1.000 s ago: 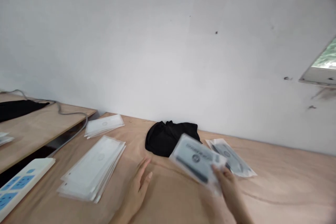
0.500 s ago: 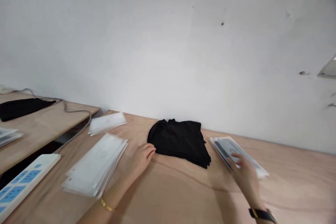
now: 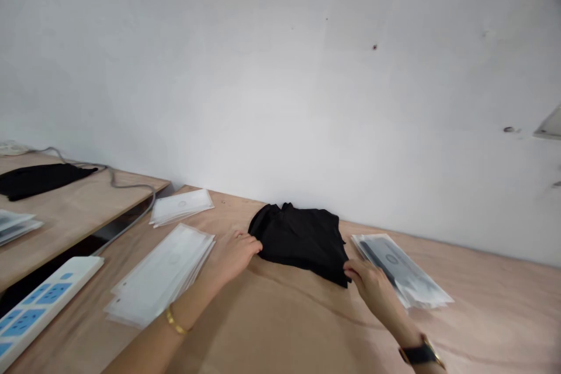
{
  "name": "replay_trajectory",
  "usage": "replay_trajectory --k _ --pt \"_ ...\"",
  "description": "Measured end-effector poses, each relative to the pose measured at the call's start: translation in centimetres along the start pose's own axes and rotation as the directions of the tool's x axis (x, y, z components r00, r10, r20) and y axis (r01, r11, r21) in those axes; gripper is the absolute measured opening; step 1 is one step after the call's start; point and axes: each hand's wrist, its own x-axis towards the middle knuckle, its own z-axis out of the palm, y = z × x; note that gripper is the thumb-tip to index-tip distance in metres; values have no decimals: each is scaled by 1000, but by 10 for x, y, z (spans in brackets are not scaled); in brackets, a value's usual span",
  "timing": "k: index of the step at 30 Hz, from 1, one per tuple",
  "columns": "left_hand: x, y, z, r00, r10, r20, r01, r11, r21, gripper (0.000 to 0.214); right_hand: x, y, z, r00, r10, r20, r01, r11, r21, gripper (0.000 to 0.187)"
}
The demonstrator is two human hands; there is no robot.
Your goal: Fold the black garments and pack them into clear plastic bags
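Note:
A crumpled black cloth (image 3: 302, 236) lies on the plywood table (image 3: 307, 327) close to the wall. My left hand (image 3: 236, 251) is at its left edge, fingers curled onto the fabric. My right hand (image 3: 372, 287) reaches in from the right, and its fingertips pinch the cloth's near right corner. A gold bangle is on my left wrist and a dark watch on my right. Just right of my right hand lies a small stack of clear packets with dark contents (image 3: 403, 272).
A long stack of clear flat bags (image 3: 162, 274) lies left of my left hand, with a smaller stack (image 3: 182, 207) behind it. A white power strip with blue sockets (image 3: 39, 304) bridges the gap to a second table (image 3: 65, 210) holding another black cloth (image 3: 39, 178) and a grey cable (image 3: 127, 187).
My right hand laid the filled packet on the stack at the right and came back to the cloth's right corner. My left hand slid forward to the cloth's left edge.

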Motion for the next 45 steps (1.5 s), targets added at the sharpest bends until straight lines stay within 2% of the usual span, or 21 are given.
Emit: replay_trajectory --k 2,4,5,6,9,11,14,17,19,21,23,27,32,35,40,42,45 --pt "-23 5 -11 989 -7 150 19 997 -81 20 -20 -14 -8 976 -6 217 -20 993 119 21" --pt "-43 13 -15 956 -8 293 65 981 -184 11 -36 -29 -8 923 10 385 -106 967 230 20" --pt "-49 19 -14 950 -13 311 85 971 -221 10 -40 -37 -3 918 13 396 -127 957 262 20" --pt "-54 24 -11 956 -25 291 98 966 -241 13 -43 -44 4 932 8 362 -114 955 274 22" --pt "-61 38 7 990 -53 129 82 969 -232 26 -48 -59 33 976 -44 213 5 984 178 35" --pt "-70 42 19 995 -43 94 63 973 -223 38 -56 -64 49 972 -74 224 51 993 107 44" --pt "-89 46 24 989 -5 149 46 960 -276 40 -72 -64 57 949 -115 293 83 990 117 40" --pt "-98 48 22 994 -6 110 41 947 -319 31 -78 -64 55 956 -146 256 113 984 141 34" --pt "-93 47 24 999 -20 45 32 960 -278 30 -72 -62 56 967 -156 201 137 985 107 35" --pt "-82 44 27 999 -19 47 29 975 -220 28 -61 -58 58 967 -168 190 153 984 89 33" --pt "-68 40 28 997 -42 69 55 980 -191 24 -48 -50 56 974 -167 152 154 984 92 31" --pt "-29 36 24 989 -145 19 146 968 -204 20 -23 -31 41 990 -138 2 138 988 69 29" --pt "13 30 39 974 -212 81 227 924 -307 13 3 -16 31 989 -91 120 76 989 128 24" --pt "15 20 54 971 -223 89 240 893 -382 4 10 -5 33 987 -55 151 30 986 167 33" --pt "10 8 68 965 -238 105 259 835 -486 21 14 13 36 975 -50 217 -3 971 238 21" --pt "13 10 69 967 -221 129 256 827 -501 25 15 15 38 979 -32 200 -17 971 238 25" --pt "12 15 63 975 -198 100 221 835 -503 14 11 13 42 995 -2 104 -20 976 217 27"
